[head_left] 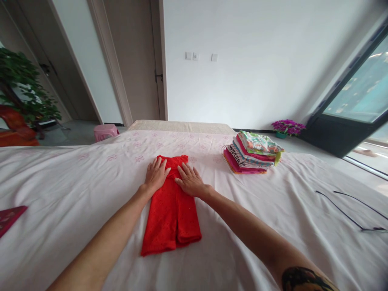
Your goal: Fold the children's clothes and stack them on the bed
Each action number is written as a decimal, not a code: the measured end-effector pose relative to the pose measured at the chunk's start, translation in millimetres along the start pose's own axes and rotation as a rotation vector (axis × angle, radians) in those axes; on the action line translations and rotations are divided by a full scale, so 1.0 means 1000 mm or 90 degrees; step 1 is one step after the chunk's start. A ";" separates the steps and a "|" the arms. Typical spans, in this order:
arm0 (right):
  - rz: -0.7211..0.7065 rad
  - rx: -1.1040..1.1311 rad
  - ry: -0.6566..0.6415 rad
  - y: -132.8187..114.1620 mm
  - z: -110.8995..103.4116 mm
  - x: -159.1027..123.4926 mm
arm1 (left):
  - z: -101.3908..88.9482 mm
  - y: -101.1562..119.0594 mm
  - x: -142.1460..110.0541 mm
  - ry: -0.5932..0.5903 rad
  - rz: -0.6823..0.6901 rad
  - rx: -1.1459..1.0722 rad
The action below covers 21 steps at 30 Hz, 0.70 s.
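Note:
A red garment (163, 214) with two leg-like panels lies lengthwise on the pale sheet (100, 210), its narrower end away from me. My left hand (156, 173) rests flat on the upper left part of the cloth, fingers stretched out. On the upper right part, my right hand (191, 180) lies flat too, with its fingers spread. Both palms cover some of the fabric, so that part is hidden. To the right of the garment stands a stack of folded clothes (253, 155) with a floral piece on top.
Eyeglasses (362, 229) lie at the right, and a dark pink flat object (10, 218) is at the left edge. Beyond the bed are a pink stool (106, 131), purple flowers (287, 127) in a green pot and a leafy plant (27, 89).

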State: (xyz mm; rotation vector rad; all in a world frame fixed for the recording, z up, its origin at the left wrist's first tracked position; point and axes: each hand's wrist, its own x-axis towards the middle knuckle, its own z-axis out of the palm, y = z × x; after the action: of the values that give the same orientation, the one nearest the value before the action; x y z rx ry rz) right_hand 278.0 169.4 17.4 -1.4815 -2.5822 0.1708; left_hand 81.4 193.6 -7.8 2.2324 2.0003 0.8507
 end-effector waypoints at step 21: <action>-0.143 0.030 0.088 -0.039 0.009 -0.101 | -0.064 0.024 -0.143 -0.156 0.298 0.059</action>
State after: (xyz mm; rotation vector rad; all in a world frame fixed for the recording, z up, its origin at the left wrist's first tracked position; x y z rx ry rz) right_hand 293.3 62.7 7.3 -1.1332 -2.5885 0.0967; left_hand 73.1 35.5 2.0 2.7531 1.4632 0.4739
